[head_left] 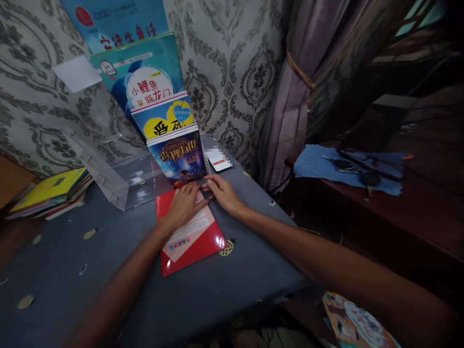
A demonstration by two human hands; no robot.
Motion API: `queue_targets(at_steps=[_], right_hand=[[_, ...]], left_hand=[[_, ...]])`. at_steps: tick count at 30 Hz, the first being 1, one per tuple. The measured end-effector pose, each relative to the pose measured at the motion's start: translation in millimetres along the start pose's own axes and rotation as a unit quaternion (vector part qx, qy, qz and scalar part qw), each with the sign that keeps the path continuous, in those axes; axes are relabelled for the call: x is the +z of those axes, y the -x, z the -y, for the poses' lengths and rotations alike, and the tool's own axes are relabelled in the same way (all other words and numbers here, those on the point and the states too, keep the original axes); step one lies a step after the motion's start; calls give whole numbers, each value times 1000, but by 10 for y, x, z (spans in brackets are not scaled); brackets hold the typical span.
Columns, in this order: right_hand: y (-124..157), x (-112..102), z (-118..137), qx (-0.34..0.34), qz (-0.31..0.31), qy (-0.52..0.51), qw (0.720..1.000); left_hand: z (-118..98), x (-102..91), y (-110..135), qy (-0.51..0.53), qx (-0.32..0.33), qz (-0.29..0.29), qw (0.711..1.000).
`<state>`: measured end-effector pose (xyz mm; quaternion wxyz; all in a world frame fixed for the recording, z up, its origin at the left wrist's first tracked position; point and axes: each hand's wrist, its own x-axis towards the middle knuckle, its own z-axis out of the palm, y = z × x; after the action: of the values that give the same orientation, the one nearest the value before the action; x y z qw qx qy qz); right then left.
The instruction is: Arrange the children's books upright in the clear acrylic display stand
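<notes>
My left hand (185,204) lies flat on a red book (195,258), fingers stretched toward the foot of a dark blue-purple book (177,159). My right hand (222,194) is beside that book's lower right corner, its fingers extended and slightly bent; whether they touch the book I cannot tell. The purple book stands at the front of a clear tiered rack (119,188). Behind it, stepped upward, are a blue-and-yellow book (168,118), a teal book (145,72) and a light blue book (126,19).
A phone (219,162) lies right of the rack. Several books (50,191) are stacked at the left on the grey tablecloth (94,270). To the right, a blue cloth (315,166) with tools rests on a dark red surface. An orange illustrated book (357,321) sits low at right.
</notes>
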<state>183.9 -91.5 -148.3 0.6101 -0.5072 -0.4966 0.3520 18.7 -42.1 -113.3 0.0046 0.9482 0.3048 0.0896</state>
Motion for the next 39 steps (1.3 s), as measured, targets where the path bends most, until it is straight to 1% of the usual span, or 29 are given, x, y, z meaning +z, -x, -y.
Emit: queue_targets(at_steps=[4, 7, 9, 12, 15, 17, 19, 23, 30, 32, 35, 39], right_hand=[[27, 3, 43, -8, 25, 42, 999], [71, 0, 97, -47, 52, 115, 991], [108, -1, 134, -80, 76, 173, 979], [163, 6, 179, -114, 114, 257, 953], [203, 22, 215, -129, 146, 331, 923], [217, 29, 236, -132, 162, 359, 910], [221, 30, 251, -132, 172, 370, 903], [216, 22, 244, -140, 175, 370, 902], [272, 25, 224, -167, 178, 363, 899], [318, 35, 239, -174, 183, 362, 897], [419, 46, 268, -193, 194, 374, 886], [599, 31, 308, -239, 211, 374, 871]], left_hand=[[86, -13, 59, 33, -2, 16, 999], [183, -38, 150, 38, -14, 7, 999], [258, -57, 242, 26, -24, -2, 999], [379, -85, 419, 12, -33, 0, 999], [491, -97, 611, 15, -37, 2, 999], [542, -85, 730, 21, -36, -2, 999], [568, -61, 834, 28, -34, -6, 999], [565, -30, 982, 46, -33, -16, 998], [519, -93, 1142, 86, -19, -11, 996], [500, -102, 1201, 87, -18, -11, 996], [461, -113, 1302, 85, -16, -6, 996], [374, -131, 1445, 91, -13, 0, 996]])
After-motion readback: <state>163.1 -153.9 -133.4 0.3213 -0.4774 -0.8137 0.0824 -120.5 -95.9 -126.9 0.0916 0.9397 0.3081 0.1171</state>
